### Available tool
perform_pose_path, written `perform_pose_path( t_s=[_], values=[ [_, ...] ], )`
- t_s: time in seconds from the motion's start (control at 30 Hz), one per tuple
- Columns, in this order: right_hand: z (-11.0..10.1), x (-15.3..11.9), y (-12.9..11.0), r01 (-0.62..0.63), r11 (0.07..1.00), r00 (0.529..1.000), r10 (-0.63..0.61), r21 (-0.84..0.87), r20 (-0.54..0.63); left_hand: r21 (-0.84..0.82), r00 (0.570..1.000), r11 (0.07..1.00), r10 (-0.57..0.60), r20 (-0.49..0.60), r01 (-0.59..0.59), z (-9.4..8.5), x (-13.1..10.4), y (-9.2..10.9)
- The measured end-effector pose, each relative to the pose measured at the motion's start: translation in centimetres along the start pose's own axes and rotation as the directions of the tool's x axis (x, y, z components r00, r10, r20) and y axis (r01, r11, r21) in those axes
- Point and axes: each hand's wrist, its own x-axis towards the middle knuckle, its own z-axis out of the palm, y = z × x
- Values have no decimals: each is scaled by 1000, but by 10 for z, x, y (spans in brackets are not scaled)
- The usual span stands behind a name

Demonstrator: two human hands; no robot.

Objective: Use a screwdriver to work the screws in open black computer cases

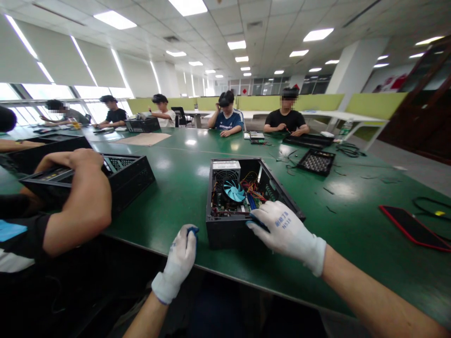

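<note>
Presently, we work at an open computer case (225, 234) on the table (172, 188), right hand (286, 231) at its near rim (228, 218), left hand (179, 257) curled off its near-left corner (208, 220); whether either grip holds anything, we cannot tell. Handling the rim seems the step; a sure hold seems needed next.

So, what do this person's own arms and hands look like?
The left hand and right hand wear white gloves with blue showing on the gripping side. Blue print marks the back of the right glove, apparently including "N518"; fainter blue marks show on the left. White cuffs end at the wrists. No sleeves or cables show on the forearms.
</note>
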Motion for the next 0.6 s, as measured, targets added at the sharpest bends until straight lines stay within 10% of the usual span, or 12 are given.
perform_pose_path(
  t_s=[0.6],
  values=[
    [-19, -34, -35, 25, 994, 999, -28, 103, 26, -297, 993, 948, -119, 2, 114, -64, 54, 59]
  ],
)
